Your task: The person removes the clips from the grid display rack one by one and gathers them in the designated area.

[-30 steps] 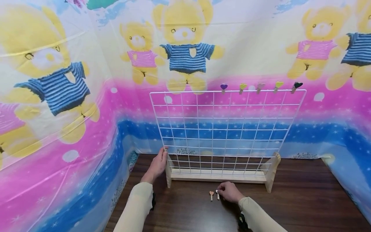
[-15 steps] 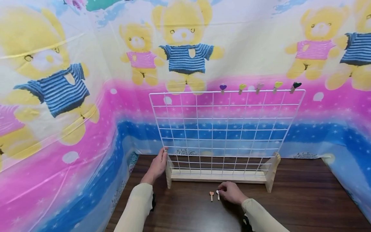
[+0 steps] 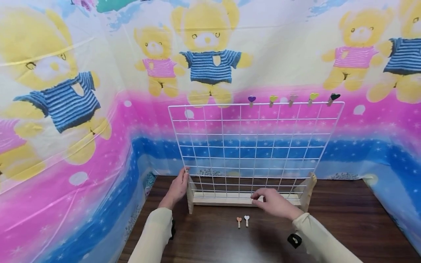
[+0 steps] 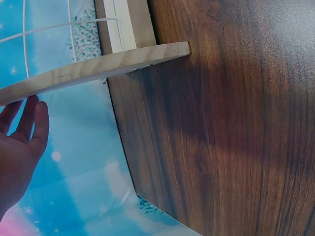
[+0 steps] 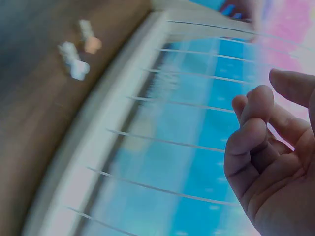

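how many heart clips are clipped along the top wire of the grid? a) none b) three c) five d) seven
c: five heart clips sit on the top wire of the grid, towards its right end; two more clips lie on the table.

Both arms reach forward in pale beige sleeves, each with a dark band at the wrist. The left hand (image 3: 177, 188) is extended with its fingers (image 4: 29, 118) straight and close together, the thumb lying alongside them (nothing is gripped). The right hand (image 3: 274, 202) is raised and hangs in the air, palm down, its fingers (image 5: 251, 132) loosely curled inward and holding nothing.
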Action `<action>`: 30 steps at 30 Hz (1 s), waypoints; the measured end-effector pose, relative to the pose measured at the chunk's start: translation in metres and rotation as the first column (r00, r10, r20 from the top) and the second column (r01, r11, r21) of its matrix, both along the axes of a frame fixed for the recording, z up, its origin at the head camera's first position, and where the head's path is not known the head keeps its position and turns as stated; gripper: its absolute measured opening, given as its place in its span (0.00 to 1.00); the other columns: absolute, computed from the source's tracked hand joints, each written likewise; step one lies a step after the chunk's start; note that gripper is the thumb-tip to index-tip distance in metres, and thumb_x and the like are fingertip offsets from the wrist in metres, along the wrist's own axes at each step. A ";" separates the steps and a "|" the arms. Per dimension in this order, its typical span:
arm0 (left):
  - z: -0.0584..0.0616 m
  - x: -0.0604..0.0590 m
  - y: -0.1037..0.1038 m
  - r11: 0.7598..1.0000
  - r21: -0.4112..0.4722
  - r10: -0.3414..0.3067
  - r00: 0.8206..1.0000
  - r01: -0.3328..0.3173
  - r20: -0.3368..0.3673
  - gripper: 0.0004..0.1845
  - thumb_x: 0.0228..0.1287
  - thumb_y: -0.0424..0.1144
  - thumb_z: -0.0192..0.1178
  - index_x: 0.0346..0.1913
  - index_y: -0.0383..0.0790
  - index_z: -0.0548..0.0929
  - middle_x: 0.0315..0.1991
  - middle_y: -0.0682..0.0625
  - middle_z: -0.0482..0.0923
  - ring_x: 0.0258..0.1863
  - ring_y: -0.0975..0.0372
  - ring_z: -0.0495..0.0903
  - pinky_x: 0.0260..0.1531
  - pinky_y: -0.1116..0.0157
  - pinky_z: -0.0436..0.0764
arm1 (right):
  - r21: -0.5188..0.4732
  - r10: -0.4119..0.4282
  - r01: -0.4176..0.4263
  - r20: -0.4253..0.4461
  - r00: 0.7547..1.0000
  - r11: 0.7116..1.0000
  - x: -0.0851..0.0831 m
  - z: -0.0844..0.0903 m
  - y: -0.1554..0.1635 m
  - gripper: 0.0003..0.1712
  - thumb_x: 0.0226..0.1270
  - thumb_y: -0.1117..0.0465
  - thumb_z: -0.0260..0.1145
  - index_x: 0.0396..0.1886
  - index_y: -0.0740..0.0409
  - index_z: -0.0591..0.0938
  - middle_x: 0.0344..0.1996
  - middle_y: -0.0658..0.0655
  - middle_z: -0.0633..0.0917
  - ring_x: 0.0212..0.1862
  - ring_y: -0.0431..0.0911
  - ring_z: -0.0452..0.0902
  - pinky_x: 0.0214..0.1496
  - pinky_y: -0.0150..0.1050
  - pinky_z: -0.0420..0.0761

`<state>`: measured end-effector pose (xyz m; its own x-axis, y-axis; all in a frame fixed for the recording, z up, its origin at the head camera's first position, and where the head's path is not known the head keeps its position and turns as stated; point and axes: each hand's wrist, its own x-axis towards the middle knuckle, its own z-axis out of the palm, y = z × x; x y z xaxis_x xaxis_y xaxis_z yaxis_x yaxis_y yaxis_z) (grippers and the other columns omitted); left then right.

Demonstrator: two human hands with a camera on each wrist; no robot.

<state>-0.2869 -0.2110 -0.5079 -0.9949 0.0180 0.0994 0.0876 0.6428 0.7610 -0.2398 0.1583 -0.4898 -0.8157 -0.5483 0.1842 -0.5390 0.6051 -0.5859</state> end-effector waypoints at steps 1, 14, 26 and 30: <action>0.000 0.000 0.000 1.000 0.004 0.001 1.000 -0.001 0.007 0.22 0.78 0.50 0.32 0.70 0.51 0.59 0.20 0.50 0.59 0.15 0.60 0.56 0.21 0.61 0.64 | 0.009 0.008 -0.008 -0.001 1.000 1.000 0.002 0.010 0.001 0.07 0.67 0.58 0.63 0.42 0.52 0.84 0.37 0.47 0.82 0.25 0.35 0.74 0.30 0.34 0.75; 0.002 0.000 -0.001 1.000 -0.013 -0.001 1.000 0.001 0.006 0.23 0.79 0.48 0.31 0.70 0.49 0.58 0.22 0.49 0.60 0.17 0.59 0.58 0.24 0.60 0.64 | 0.053 0.111 -0.105 -0.127 0.986 0.993 0.013 0.115 0.002 0.09 0.68 0.56 0.62 0.45 0.50 0.83 0.33 0.43 0.81 0.23 0.35 0.70 0.25 0.34 0.73; 0.002 0.000 0.000 1.000 -0.020 -0.005 1.000 0.005 -0.008 0.23 0.78 0.49 0.31 0.70 0.48 0.59 0.24 0.48 0.61 0.19 0.58 0.59 0.29 0.59 0.66 | -0.111 0.020 -0.075 -0.431 0.902 0.991 0.006 0.202 -0.005 0.12 0.64 0.63 0.66 0.47 0.56 0.83 0.21 0.46 0.73 0.16 0.38 0.62 0.19 0.33 0.67; 0.002 0.001 0.001 1.000 -0.023 0.001 1.000 -0.001 0.003 0.23 0.79 0.48 0.31 0.70 0.48 0.58 0.25 0.47 0.61 0.20 0.58 0.59 0.30 0.59 0.66 | -0.213 -0.060 -0.058 -0.508 0.859 0.975 -0.001 0.229 -0.012 0.15 0.62 0.66 0.67 0.50 0.60 0.81 0.26 0.51 0.77 0.16 0.38 0.67 0.18 0.32 0.70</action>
<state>-0.2859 -0.2100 -0.5062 -0.9952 0.0193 0.0957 0.0846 0.6602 0.7463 -0.2413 0.1460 -0.2613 -0.5756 -0.4467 0.6849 -0.7959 0.4981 -0.3440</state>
